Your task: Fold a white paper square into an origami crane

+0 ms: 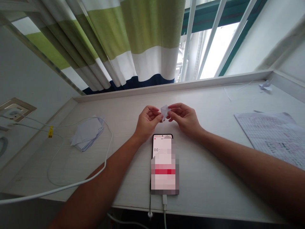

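We see a small folded white paper [164,112] in the air above the table [202,165], just beyond the top of the phone [162,156]. The left hand [149,119] pinches it by one side, and the right hand [186,117] has thumb and forefinger closed on the other side. On the phone screen we can read "00"; the heading above is too small, and most of the rest is blurred into squares, with a red band. A white plug [164,199] enters its lower end. To the left we find a pile of white papers [88,132], near a yellow tag [50,131]. To the right lie lined sheets [274,133] with dark and red handwriting, which we cannot read.
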The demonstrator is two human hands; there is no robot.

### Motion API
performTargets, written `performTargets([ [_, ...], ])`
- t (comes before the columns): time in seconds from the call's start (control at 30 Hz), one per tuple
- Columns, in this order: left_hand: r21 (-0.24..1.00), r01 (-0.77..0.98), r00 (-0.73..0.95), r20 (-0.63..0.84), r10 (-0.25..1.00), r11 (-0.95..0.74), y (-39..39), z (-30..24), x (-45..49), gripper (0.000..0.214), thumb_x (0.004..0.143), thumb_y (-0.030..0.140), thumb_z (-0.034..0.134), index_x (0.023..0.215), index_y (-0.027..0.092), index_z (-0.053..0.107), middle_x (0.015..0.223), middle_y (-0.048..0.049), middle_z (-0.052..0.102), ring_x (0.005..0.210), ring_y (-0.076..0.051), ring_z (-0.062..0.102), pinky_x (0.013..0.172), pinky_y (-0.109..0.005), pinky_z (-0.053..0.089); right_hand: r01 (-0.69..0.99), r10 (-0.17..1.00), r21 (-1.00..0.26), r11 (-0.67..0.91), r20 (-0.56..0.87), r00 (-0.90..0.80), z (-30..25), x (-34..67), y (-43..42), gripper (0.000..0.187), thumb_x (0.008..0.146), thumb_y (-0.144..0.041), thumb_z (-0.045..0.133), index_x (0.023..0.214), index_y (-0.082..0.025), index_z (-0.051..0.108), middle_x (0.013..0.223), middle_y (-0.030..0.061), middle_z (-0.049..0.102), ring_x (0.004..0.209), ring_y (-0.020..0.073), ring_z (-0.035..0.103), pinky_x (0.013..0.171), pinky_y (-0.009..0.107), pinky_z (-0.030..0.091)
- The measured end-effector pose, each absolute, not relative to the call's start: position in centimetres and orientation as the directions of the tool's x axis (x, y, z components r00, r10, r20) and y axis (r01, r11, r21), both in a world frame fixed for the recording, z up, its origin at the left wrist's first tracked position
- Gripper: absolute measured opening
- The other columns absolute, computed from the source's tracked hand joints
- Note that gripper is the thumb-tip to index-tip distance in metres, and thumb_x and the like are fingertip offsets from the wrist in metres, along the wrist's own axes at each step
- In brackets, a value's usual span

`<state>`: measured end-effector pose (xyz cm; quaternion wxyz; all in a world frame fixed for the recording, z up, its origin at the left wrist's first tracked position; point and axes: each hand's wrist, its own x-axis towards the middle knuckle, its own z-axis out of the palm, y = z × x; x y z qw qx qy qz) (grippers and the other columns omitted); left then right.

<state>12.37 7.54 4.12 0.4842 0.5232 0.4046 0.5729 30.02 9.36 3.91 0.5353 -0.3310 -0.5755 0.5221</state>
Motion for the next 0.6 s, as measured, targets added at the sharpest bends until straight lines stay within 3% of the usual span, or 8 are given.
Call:
performTargets([
  [0.17, 0.973, -0.156, 0.008, 0.171, 0.985, -0.167, 7.79, 4.17, 12.06, 0.041, 0.073, 0.031, 0.088, 0.098, 0.018, 0.059, 0.079, 0.0008, 0.069, 0.073, -0.014, 0.070, 0.078, -0.032, 0.056, -0.086, 0.922, -0.958, 0.275, 0.288, -0.258, 3.64, 29.99, 9.37, 0.036, 0.084, -0.042, 0.080, 0.112, -0.021, 0.073, 0.087, 0.0032, 0.075, 0.079, 0.0182, 0.070, 0.072, 0.036, 0.060],
  [0.33, 0.966, -0.195, -0.015, 0.172, 0.985, -0.171, 8.03, 3.68, 12.13, 0.043, 0.068, 0.033, 0.092, 0.095, 0.017, 0.062, 0.082, -0.0001, 0.069, 0.075, -0.014, 0.070, 0.076, -0.032, 0.059, -0.158, 0.921, -0.952, 0.263, 0.296, -0.252, 3.48, 29.99, 9.71, 0.027, 0.080, -0.039, 0.084, 0.092, -0.020, 0.070, 0.089, 0.0025, 0.072, 0.081, 0.0179, 0.068, 0.072, 0.035, 0.060],
  [0.47, 0.964, -0.225, -0.008, 0.145, 0.989, -0.143, 8.05, 3.66, 12.08, 0.042, 0.069, 0.035, 0.091, 0.093, 0.017, 0.063, 0.088, -0.0015, 0.070, 0.078, -0.015, 0.071, 0.077, -0.033, 0.061, -0.165, 0.908, -0.949, 0.267, 0.305, -0.287, 3.48, 30.05, 9.91, 0.025, 0.082, -0.039, 0.082, 0.089, -0.021, 0.067, 0.091, 0.0023, 0.071, 0.083, 0.0174, 0.067, 0.073, 0.035, 0.060],
  [0.6, 0.985, -0.140, 0.084, 0.113, 0.990, -0.100, 7.73, 4.14, 11.90, 0.039, 0.072, 0.035, 0.089, 0.095, 0.017, 0.063, 0.085, -0.0018, 0.072, 0.072, -0.016, 0.073, 0.076, -0.033, 0.060, -0.140, 0.919, -0.947, 0.289, 0.315, -0.236, 3.31, 30.19, 10.14, 0.023, 0.083, -0.037, 0.079, 0.089, -0.021, 0.063, 0.088, 0.0018, 0.069, 0.083, 0.0182, 0.069, 0.068, 0.033, 0.059],
])
